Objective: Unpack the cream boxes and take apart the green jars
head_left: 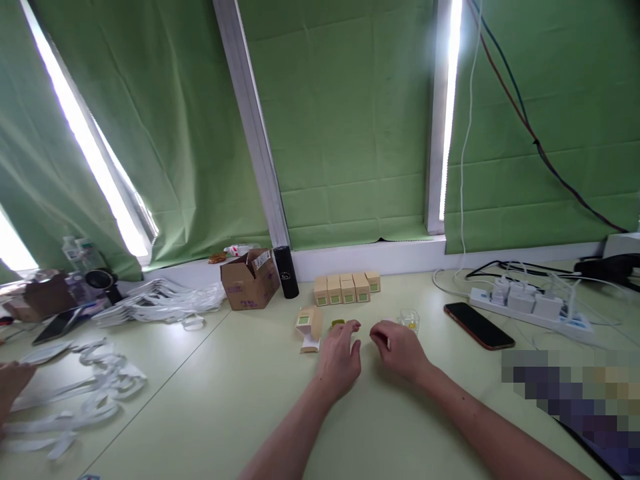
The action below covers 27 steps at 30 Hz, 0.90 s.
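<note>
Right of the open carton (pixel 315 320), my left hand (pixel 339 357) spreads its fingers; near a clear container (pixel 411 317), my right hand (pixel 401 347) bunches its fingers, whether around anything I cannot tell.

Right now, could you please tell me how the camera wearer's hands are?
Left hand: open, thumb apart, near the small green item.
Right hand: curled closed; whether it holds anything cannot be told.

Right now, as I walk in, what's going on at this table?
A person's left hand, thumb apart, is beside a green piece and an open box. The right hand is curled near a clear plastic piece; I can't tell if it holds anything. More boxes stand behind. At far left, another person's hand is by white straps.
</note>
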Tool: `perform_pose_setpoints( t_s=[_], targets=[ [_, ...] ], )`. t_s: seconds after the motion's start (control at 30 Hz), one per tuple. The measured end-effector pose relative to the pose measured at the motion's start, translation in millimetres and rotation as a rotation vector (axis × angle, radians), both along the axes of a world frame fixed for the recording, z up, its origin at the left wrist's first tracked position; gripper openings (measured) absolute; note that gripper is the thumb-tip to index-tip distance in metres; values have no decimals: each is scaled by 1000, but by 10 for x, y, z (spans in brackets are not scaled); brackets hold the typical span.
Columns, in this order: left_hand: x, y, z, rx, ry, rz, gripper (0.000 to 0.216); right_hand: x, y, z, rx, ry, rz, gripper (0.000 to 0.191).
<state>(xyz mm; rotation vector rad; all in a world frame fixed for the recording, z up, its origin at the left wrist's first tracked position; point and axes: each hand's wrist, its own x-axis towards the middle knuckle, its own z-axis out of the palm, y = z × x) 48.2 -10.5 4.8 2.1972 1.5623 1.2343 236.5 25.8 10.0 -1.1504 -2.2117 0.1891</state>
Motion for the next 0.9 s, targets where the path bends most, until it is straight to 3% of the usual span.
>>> perform_pose_setpoints(
  t_s=[0.27, 0.5, 0.9],
  targets=[
    [62, -56, 38, -150, 348, -88, 28, 69, 544, 182, 47, -22, -235, 26],
    [56, -12, 29, -172, 370, -109, 19, 66, 1144, 244, 63, -206, -319, 35],
    [41, -16, -1, -167, 350, -125, 20, -89, 1799, 300, 7, -405, -385, 71]
  ],
)
